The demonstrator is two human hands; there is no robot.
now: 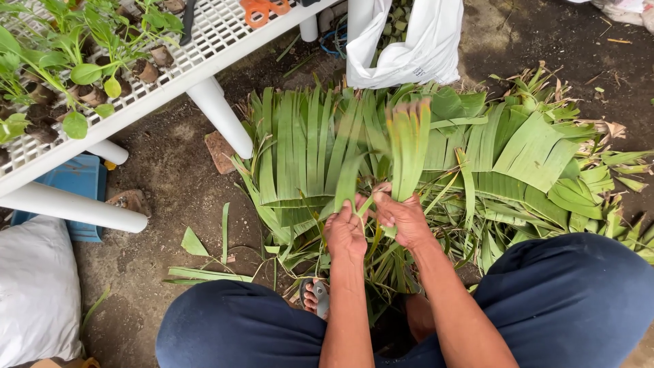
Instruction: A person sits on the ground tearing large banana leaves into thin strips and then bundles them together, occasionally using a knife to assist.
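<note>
I look down over my knees at a heap of green banana leaf strips [477, 157] spread on the dirt ground. My right hand [402, 217] grips the base of a raised leaf strip [407, 146], which is blurred and fans upward. My left hand [345, 232] pinches a narrower strip [349, 180] just beside it. The two hands almost touch above the pile. My sandalled foot [315, 298] shows between my legs under the leaves.
A white mesh table [204, 34] with white pipe legs [221, 116] holds seedlings in small pots [82, 68] at upper left, with orange scissors [264, 9] on it. A white plastic bag [415, 48] hangs behind the pile. A white sack [34, 293] and blue crate [78, 184] sit at left.
</note>
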